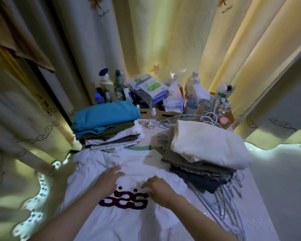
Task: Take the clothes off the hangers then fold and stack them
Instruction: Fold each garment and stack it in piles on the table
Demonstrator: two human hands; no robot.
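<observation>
A white T-shirt (129, 162) with a dark printed logo lies spread flat on the table in front of me. My left hand (109, 178) rests flat on its chest, fingers straight. Just right of the logo, my right hand (159, 186) touches the cloth with fingers bent down onto it. A folded stack topped by a teal garment (102, 115) stands at the back left. Another folded stack topped by a cream garment (207, 143) sits at the right. Several bare wire hangers (226, 202) lie under and beside the right stack.
Bottles (106, 82), packets (149, 87) and cardboard boxes (165, 113) crowd the back of the table, with more hangers (205, 115) there. A small clear bottle (152, 119) stands between the stacks. Curtains hang close on all sides.
</observation>
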